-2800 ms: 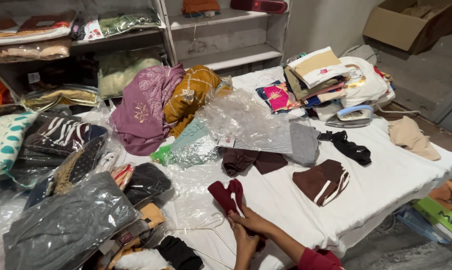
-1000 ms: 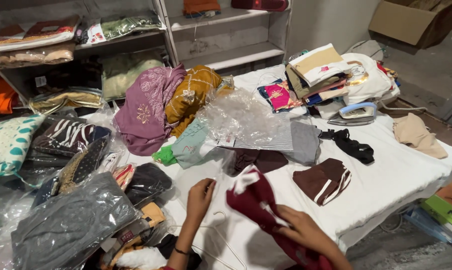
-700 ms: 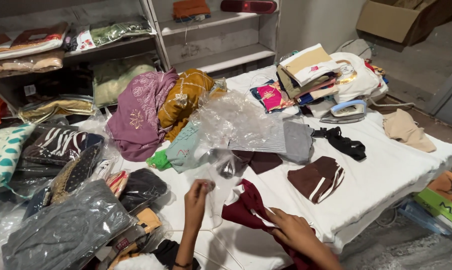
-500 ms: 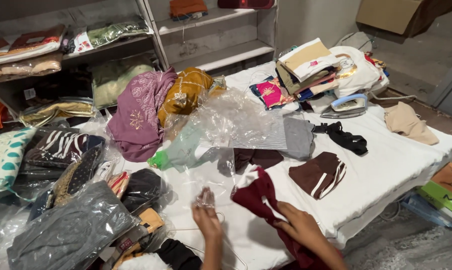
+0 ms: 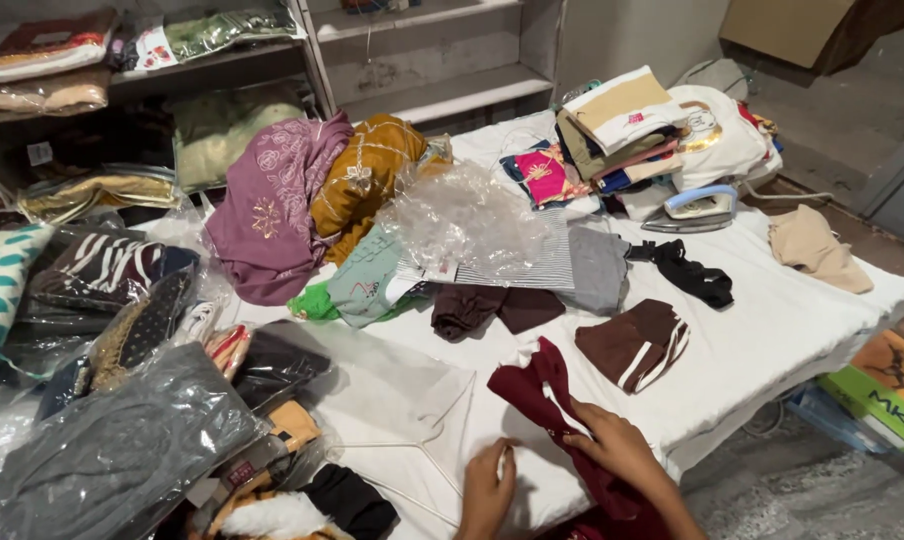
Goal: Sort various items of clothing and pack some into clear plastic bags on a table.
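A dark red garment (image 5: 534,388) lies bunched on the white sheet (image 5: 772,340) near the front edge and hangs off it. My right hand (image 5: 612,447) rests on top of it, fingers gripping the cloth. My left hand (image 5: 489,487) sits just left of it, fingers curled at the garment's edge, next to a clear plastic bag (image 5: 392,400) and a thin white wire hanger (image 5: 412,470) lying flat on the sheet.
A folded brown garment with white stripes (image 5: 634,343), a dark brown one (image 5: 492,308), a black piece (image 5: 690,272) and a beige cloth (image 5: 814,248) lie on the sheet. A clothes iron (image 5: 694,208) sits by stacked clothes (image 5: 632,130). Bagged garments (image 5: 122,440) crowd the left; shelves stand behind.
The red garment has come down from being held up to lying on the sheet. My left hand pulled back from the plastic bag toward the garment. The view dropped slightly.
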